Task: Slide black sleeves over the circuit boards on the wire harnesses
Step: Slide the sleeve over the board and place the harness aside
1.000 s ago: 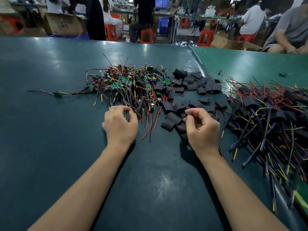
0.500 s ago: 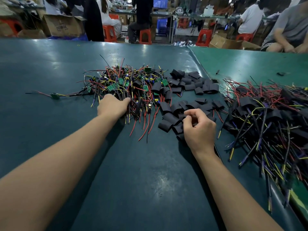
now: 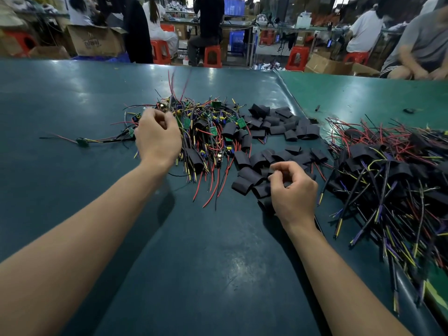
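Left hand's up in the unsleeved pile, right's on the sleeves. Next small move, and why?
Probably draw the left hand back toward the right hand, freeing one harness. It is closed at the unsleeved harness pile with blurred wires rising above it, while the right pinches at the loose black sleeves; board and sleeve are apart.

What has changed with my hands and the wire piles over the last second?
The left hand reached forward from the table's near side into the pile of unsleeved wire harnesses with green circuit boards and is lifting wires up. The right hand stayed on the loose black sleeves; the sleeved harness pile is unchanged.
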The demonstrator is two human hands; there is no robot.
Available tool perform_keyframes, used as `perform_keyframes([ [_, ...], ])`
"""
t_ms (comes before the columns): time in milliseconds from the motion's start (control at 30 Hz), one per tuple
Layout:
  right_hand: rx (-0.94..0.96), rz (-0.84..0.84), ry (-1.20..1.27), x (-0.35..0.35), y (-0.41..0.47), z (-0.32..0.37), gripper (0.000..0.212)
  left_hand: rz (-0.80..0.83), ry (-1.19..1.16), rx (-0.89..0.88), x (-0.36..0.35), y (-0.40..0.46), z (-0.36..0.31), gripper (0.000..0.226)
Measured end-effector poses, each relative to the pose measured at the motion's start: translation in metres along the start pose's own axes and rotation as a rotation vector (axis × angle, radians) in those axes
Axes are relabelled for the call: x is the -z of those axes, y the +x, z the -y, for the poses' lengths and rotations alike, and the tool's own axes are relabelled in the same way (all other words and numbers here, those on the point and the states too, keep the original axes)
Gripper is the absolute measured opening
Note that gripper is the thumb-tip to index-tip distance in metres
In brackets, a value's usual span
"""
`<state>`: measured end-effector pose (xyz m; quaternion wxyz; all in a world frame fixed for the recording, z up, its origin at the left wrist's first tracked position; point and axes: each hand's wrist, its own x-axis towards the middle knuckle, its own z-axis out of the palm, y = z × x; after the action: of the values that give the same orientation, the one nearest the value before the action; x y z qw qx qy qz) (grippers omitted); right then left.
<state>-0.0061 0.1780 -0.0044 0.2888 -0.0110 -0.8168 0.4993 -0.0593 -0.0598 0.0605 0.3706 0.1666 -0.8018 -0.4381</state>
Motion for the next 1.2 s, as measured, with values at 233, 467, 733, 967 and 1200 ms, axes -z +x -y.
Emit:
perform_keyframes([
  [233,0.106,0.018,0.063,0.002,-0.005,0.004,0.029,0.009,-0.297,-0.271,0.016,-0.08,-0.037,0.019],
  [467,-0.282,0.269,0.608,0.002,-0.003,0.017,0.031,0.424,-0.202,-0.475,0.006,-0.168,-0.015,0.019],
  [733,-0.485,0.229,0.862,0.019,0.014,0.016,0.031,0.583,-0.185,-0.582,0.007,-0.148,-0.007,0.021],
  [967,-0.428,0.495,0.712,0.025,0.016,0.012,0.059,0.76,0.298,-0.604,-0.001,-0.131,0.005,0.053],
  [1200,-0.51,0.611,0.794,0.037,0.023,0.011,0.081,0.564,0.395,-0.543,0.008,-0.11,0.017,0.022],
])
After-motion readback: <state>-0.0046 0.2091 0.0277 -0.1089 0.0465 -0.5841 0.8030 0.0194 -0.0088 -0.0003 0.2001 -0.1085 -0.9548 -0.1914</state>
